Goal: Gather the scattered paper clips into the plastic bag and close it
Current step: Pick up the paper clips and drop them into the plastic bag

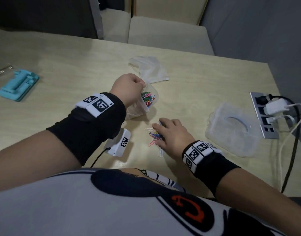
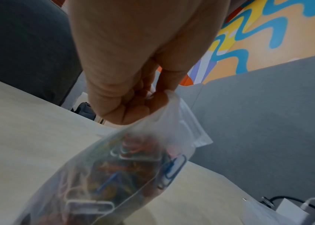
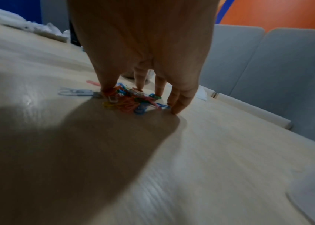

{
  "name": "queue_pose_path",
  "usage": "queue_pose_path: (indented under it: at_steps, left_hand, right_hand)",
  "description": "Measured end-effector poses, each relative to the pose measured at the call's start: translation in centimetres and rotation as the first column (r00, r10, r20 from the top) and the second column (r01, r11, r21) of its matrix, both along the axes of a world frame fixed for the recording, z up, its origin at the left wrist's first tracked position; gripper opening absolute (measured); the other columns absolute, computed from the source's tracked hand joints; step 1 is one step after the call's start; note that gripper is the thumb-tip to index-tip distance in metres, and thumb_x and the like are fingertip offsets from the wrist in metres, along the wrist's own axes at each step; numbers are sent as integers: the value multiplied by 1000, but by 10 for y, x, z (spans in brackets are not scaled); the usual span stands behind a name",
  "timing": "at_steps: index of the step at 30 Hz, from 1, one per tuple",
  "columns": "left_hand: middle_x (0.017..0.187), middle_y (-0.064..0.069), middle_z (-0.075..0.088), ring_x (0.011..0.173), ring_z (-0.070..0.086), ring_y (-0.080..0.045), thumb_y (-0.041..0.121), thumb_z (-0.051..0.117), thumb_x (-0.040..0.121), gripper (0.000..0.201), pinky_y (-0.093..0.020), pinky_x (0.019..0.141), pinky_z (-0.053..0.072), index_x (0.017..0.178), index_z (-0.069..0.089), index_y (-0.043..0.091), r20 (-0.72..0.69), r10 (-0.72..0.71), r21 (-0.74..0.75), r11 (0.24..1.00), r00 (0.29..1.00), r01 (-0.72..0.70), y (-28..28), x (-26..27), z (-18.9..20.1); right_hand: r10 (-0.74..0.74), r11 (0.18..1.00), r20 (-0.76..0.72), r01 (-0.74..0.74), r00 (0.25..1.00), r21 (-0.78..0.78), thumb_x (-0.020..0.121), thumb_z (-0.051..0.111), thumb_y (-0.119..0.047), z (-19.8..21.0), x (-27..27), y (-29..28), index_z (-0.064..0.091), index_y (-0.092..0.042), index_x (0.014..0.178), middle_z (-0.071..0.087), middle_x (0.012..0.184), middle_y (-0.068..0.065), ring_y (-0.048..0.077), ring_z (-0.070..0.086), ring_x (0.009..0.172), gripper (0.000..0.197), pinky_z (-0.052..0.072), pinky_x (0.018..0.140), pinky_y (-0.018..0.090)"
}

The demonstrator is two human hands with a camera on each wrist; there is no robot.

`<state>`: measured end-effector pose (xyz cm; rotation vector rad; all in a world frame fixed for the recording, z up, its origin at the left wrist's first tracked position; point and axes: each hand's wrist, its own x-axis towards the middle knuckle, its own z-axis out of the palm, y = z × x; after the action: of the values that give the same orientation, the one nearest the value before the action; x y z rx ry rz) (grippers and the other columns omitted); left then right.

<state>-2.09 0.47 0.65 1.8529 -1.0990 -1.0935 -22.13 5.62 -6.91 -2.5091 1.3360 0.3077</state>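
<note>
The counter point(image 1: 206, 86) looks like pale wood-grain laminate with a soft sheen, the plastic bag point(image 2: 99, 175) is thin, frosted and translucent, and the paper clips point(image 3: 131, 101) look smooth and brightly colour-coated.

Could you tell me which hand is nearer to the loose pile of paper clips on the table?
Right. The right hand has its fingertips on the pile of paper clips; the left hand is farther back, pinching the plastic bag.
</note>
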Motion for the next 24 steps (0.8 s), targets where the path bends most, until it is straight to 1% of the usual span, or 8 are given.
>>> queue_pose_path:
  at_steps: [7, 9, 12, 14, 16, 19, 21, 24]
  left_hand:
    - [65, 7, 52, 78, 49, -21, 18, 54, 87, 24, -33, 77, 42, 65, 56, 25, -2, -47, -14, 999, 999, 47, 3, -13, 2]
    - [65, 6, 52, 78, 50, -23, 18, 55, 87, 23, -36, 77, 44, 65, 56, 25, -15, -50, -16, 999, 999, 50, 3, -15, 3]
    - [66, 5, 53, 88, 57, -42, 19, 55, 86, 22, -45, 86, 51, 65, 57, 25, -26, -56, -12, 998, 998, 55, 4, -18, 4]
    - [67, 5, 53, 88, 58, -40, 19, 56, 86, 22, -45, 87, 51, 65, 57, 25, -33, -58, -11, 998, 998, 58, 5, -19, 4]
    - [66, 4, 52, 79, 51, -27, 19, 55, 86, 21, -39, 79, 47, 65, 58, 24, -44, -57, -12, 998, 997, 56, 4, -18, 3]
    - [65, 4, 52, 77, 48, -23, 19, 56, 86, 20, -34, 76, 41, 66, 58, 24, -56, -57, -11, 998, 997, 57, 4, -19, 1]
    - [64, 4, 52, 75, 48, -23, 18, 56, 85, 20, -34, 75, 40, 66, 59, 24, -63, -56, -11, 998, 996, 55, 4, -19, 2]
    - [64, 4, 52, 74, 48, -24, 17, 55, 85, 21, -33, 74, 40, 66, 59, 24, -68, -52, -15, 999, 996, 51, 4, -20, 2]
  right_hand:
    - [-60, 998, 77, 61, 995, -10, 91, 48, -10, -7, 0, -5, 55, -15, 112, 50, 113, 7, 32, 49, 99, 22, 51, 77, 44]
    - [-77, 997, 94, 76, 993, 9, 92, 49, -12, -7, 1, -9, 58, -14, 112, 53, 111, 10, 34, 52, 98, 22, 50, 79, 42]
    - [-148, 989, 152, 143, 977, 48, 90, 54, -15, 1, 3, -15, 63, -12, 108, 56, 108, 12, 34, 57, 97, 20, 47, 81, 37]
    - [-249, 968, 190, 239, 950, 73, 87, 58, -16, 7, 1, -19, 66, -12, 101, 60, 104, 12, 32, 58, 96, 17, 45, 81, 34]
    - [-377, 925, 209, 356, 902, 130, 84, 62, -15, 12, -1, -23, 69, -13, 93, 65, 96, 9, 28, 61, 93, 12, 47, 80, 32]
    - [-629, 775, 318, 535, 709, 337, 79, 70, -13, 19, -7, -30, 69, -17, 78, 66, 72, 3, 25, 66, 71, 5, 56, 69, 32]
    - [-742, 671, 427, 586, 517, 455, 79, 73, -9, 31, -10, -37, 65, -20, 71, 63, 65, -1, 17, 62, 58, 16, 53, 63, 27]
    - [-780, 590, 609, 493, 145, 639, 81, 69, 1, 59, -7, -50, 64, -14, 74, 64, 72, 3, 13, 61, 64, 18, 55, 73, 24]
